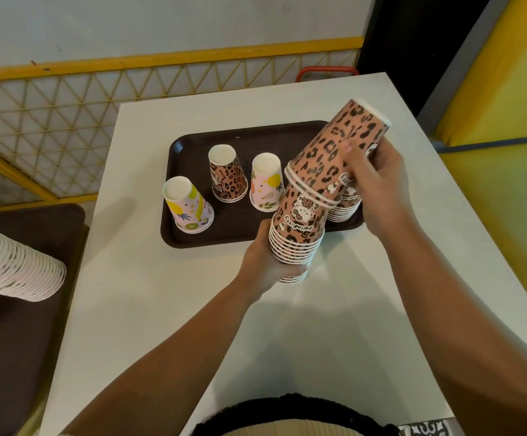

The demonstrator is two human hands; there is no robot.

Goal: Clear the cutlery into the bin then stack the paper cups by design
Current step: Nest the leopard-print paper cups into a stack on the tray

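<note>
My left hand (267,262) grips the rims of an upside-down stack of leopard-print cups (298,229) just above the table's near side of the dark tray (193,234). My right hand (377,187) holds a few more leopard cups (334,152), tilted, their rims over the top of that stack. Another leopard stack (345,209) sits on the tray behind it, partly hidden. Upside down on the tray stand a small leopard stack (227,179) and two fruit-print cups (190,206) (265,184). No cutlery is visible.
The white table (161,309) bears the tray. At the left, a brown surface (20,357) carries long stacks of fruit-print cups (13,269) lying on their side. A yellow lattice fence (67,121) runs behind. A red chair back (326,71) shows beyond the table's far edge.
</note>
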